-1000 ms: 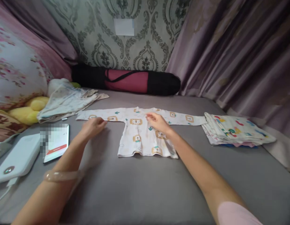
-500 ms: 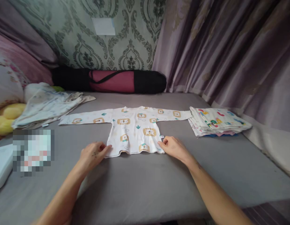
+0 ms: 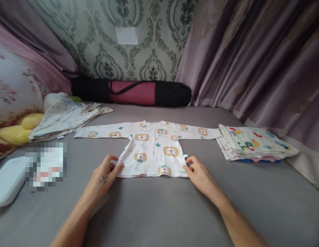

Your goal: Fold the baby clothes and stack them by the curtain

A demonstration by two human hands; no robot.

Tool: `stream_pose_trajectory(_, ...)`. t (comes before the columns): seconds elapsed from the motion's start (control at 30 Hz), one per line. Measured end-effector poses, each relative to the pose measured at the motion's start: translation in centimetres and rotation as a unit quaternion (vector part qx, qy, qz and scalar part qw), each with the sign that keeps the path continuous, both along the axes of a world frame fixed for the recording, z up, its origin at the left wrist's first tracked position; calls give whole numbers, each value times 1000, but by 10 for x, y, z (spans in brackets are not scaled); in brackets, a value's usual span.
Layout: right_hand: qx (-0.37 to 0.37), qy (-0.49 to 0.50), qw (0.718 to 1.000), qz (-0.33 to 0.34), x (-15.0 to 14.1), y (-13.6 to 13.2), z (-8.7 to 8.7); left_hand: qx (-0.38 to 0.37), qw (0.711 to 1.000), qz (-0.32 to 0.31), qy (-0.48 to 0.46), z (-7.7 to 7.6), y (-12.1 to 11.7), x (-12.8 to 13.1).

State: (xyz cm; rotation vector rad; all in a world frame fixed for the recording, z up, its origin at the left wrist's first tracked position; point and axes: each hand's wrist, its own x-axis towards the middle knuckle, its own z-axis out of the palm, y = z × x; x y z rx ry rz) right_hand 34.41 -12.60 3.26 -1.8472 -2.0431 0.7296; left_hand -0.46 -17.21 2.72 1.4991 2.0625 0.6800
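Note:
A small white long-sleeved shirt [image 3: 154,147], printed with lion faces and green leaves, lies spread flat with both sleeves stretched sideways. Its hem faces me. My left hand [image 3: 105,173] pinches the lower left corner of the hem between thumb and fingers. At the lower right corner, my right hand [image 3: 199,174] grips the fabric the same way, just below a small white side tag. The right cuff touches a stack of folded clothes [image 3: 257,142] with colourful prints.
A grey sheet [image 3: 159,212] covers the surface. At the left are crumpled light garments [image 3: 64,115], a yellow plush toy [image 3: 19,128], a white case [image 3: 11,178] and a blurred-out item [image 3: 48,166]. A black and red roll bag [image 3: 132,92] lies along the wall, beside purple curtains [image 3: 241,55].
The camera view has shifted, so the scene sits further right and slightly lower. Both hands keep hold of the hem corners, and the hem looks straighter and flatter.

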Motion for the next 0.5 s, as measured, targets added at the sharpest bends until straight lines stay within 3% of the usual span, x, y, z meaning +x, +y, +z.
stream_pose_trajectory(0.27, -34, 29, 997, 70, 13, 1, 14, -40, 999, -13, -10, 2, 0, -14)
stream_pose_trajectory(0.5, -60, 21, 995, 72, 16, 4, 12, -61, 996, -31, 60, -8, 2, -21)
